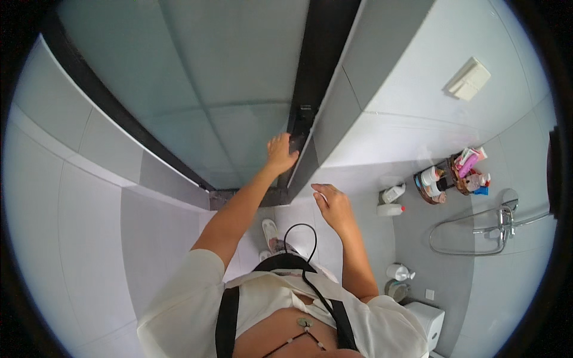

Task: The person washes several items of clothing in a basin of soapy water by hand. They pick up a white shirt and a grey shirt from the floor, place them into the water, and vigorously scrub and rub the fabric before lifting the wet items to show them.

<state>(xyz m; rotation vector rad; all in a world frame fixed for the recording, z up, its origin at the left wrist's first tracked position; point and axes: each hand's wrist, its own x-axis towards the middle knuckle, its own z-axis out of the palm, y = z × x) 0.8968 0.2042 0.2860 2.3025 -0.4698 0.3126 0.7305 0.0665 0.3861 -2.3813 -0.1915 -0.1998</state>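
A frosted glass door (pixel 239 65) in a dark frame (pixel 322 48) stands ahead of me, with a small lock fitting (pixel 305 113) on its right side. My left hand (pixel 282 155) is raised at the door's lower right part, thumb apart from the bent fingers. It is at the dark edge below the lock; whether it presses there or only hovers, I cannot tell. My right hand (pixel 334 206) hangs in the air to the right of the door, loosely curved, thumb apart, holding nothing.
Tiled walls flank the doorway. On the right are a white switch (pixel 470 79), corner shelves with toiletries (pixel 439 182), bottles (pixel 391 209) below, and a chrome shower mixer (pixel 504 224) with a hose. A white bin-like box (pixel 427 319) stands lower right. A black cable (pixel 315 238) loops before my chest.
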